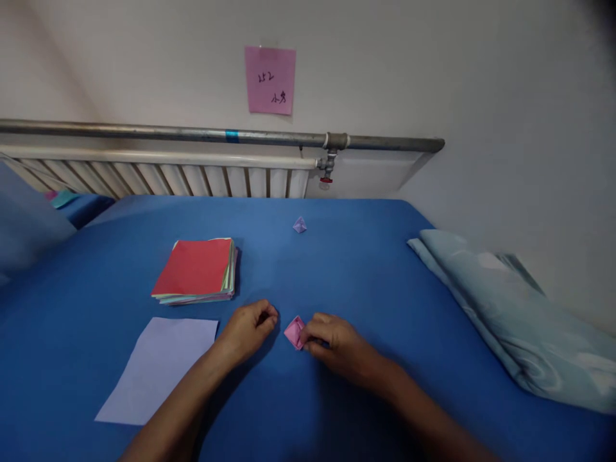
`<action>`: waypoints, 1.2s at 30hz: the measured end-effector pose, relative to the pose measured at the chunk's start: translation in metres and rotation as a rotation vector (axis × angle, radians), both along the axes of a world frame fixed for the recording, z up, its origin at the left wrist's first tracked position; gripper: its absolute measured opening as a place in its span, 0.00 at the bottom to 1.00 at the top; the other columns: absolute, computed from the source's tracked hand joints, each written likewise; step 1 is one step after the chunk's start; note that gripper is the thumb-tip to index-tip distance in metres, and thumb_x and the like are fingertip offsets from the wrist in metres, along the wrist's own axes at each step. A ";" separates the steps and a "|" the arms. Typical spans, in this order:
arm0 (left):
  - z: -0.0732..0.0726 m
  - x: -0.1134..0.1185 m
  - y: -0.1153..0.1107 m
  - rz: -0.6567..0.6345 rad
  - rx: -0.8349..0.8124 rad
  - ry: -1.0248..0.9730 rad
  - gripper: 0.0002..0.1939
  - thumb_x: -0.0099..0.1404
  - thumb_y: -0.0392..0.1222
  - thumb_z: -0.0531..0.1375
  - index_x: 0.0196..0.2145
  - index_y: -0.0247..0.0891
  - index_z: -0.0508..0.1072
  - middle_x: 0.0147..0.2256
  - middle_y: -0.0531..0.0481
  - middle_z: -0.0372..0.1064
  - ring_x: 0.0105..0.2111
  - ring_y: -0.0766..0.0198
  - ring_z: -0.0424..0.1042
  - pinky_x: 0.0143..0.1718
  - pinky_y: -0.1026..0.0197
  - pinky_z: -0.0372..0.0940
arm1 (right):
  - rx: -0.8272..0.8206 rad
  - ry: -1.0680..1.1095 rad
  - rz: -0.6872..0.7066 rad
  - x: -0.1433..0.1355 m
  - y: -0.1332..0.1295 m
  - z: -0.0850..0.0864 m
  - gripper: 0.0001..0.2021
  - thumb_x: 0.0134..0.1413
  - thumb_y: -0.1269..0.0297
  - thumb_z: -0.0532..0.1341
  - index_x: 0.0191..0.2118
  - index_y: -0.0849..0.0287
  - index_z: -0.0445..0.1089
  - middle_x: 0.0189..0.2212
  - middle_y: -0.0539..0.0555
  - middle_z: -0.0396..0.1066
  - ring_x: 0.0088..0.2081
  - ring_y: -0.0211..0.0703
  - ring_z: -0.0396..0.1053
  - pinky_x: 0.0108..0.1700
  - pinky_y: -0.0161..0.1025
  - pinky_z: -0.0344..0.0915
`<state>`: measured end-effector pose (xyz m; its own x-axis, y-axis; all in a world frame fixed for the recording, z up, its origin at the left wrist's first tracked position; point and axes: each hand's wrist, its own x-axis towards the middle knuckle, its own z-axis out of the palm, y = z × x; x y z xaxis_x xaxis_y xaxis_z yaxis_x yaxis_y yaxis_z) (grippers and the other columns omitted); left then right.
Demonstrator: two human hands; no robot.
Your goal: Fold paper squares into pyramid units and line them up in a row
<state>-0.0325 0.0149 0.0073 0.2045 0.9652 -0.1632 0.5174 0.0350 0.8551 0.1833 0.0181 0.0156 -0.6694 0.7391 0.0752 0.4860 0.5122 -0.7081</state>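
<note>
A small pink folded-paper piece [294, 333] sits on the blue surface in front of me, with a raised, creased shape. My right hand [332, 340] pinches its right edge between thumb and fingers; part of the paper is hidden behind the fingertips. Just to its left, my left hand [253, 326] is closed, fingers curled toward the thumb, with nothing visible in it and a gap between it and the pink paper. Under and beside my left forearm lies a pale lavender paper sheet [161, 359]. Farther back stands a small lavender folded-paper piece [299, 224].
A stack of coloured paper with a red top sheet [195, 266] lies at the left. Folded light-blue cloth [520, 321] rests along the right side. Behind the blue surface [366, 256] are a white radiator [235, 182], a metal pipe [168, 133] and a pink wall note [271, 80].
</note>
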 end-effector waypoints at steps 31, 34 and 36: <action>-0.009 0.009 -0.002 0.002 -0.065 0.133 0.10 0.62 0.45 0.48 0.29 0.42 0.65 0.27 0.54 0.67 0.28 0.63 0.67 0.31 0.64 0.58 | 0.291 0.168 -0.551 0.020 0.235 -0.038 0.06 0.50 0.70 0.56 0.29 0.58 0.70 0.29 0.50 0.66 0.32 0.39 0.64 0.41 0.38 0.60; -0.007 0.009 -0.002 0.009 -0.083 0.145 0.10 0.63 0.46 0.49 0.29 0.42 0.65 0.26 0.54 0.67 0.28 0.63 0.66 0.31 0.64 0.58 | 0.285 0.155 -0.527 0.022 0.235 -0.038 0.06 0.50 0.70 0.56 0.30 0.57 0.70 0.29 0.49 0.66 0.32 0.39 0.63 0.40 0.37 0.60; -0.006 0.009 -0.002 0.016 -0.085 0.152 0.10 0.62 0.46 0.49 0.29 0.42 0.65 0.27 0.54 0.67 0.28 0.63 0.66 0.31 0.64 0.58 | 0.282 0.147 -0.515 0.023 0.235 -0.037 0.05 0.50 0.70 0.56 0.30 0.57 0.70 0.29 0.49 0.65 0.31 0.38 0.63 0.39 0.37 0.61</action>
